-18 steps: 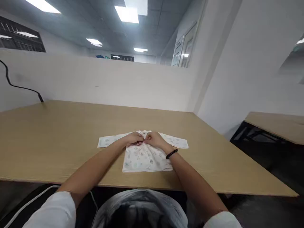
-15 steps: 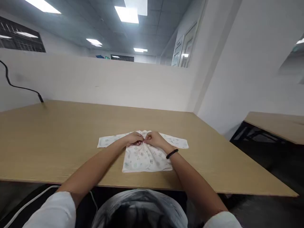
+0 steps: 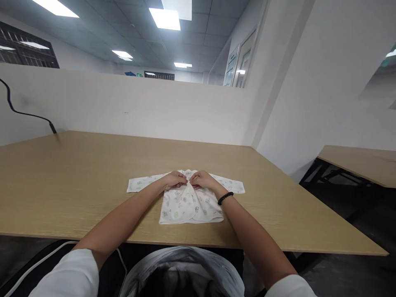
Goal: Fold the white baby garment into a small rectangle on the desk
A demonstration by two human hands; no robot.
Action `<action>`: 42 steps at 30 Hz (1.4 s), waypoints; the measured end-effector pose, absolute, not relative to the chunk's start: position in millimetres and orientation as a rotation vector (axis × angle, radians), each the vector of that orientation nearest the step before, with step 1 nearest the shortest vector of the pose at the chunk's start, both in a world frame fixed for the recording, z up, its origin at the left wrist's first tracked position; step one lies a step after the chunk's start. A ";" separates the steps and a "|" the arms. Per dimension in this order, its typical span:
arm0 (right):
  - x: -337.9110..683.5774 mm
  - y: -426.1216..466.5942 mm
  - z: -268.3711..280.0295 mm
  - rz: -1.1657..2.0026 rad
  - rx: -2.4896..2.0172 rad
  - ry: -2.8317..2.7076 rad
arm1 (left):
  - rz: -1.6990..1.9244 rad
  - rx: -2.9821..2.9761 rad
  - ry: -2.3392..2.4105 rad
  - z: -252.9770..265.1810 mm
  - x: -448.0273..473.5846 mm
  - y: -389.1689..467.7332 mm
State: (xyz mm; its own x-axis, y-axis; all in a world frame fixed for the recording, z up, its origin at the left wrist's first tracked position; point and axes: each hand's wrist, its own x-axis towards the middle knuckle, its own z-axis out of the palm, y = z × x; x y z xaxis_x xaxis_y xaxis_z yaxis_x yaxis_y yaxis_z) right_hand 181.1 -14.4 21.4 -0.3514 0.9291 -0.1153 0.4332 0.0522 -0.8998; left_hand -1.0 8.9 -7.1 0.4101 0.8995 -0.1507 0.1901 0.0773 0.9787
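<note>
A small white baby shirt (image 3: 179,206) with a pastel animal print lies on the table, its two long sleeves spread to either side and its hem toward me. At the upper chest, just below the neckline, my left hand (image 3: 176,180) pinches the cloth of the front opening. Close beside it, my right hand (image 3: 200,180) pinches the other side of the same opening. The cloth is gathered into folds between my fingertips. Whatever fastening may lie under the fingers is too small to make out. A black beaded bracelet circles my right wrist.
The wooden table (image 3: 93,173) ends at a white partition (image 3: 154,109) at the back. A black cable (image 3: 29,114) hangs down to the table at the far left. Another table (image 3: 361,163) stands off to the right. A white cord runs below the table's front edge.
My right hand has shifted slightly and its fingers have changed their hold at the opening. The left hand has stayed almost in place; the shirt has hardly moved.
</note>
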 end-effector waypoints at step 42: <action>174.1 -15.9 -1.4 0.210 -1.577 -2.286 | 0.595 2.637 1.224 -1.5 -1.8 -0.8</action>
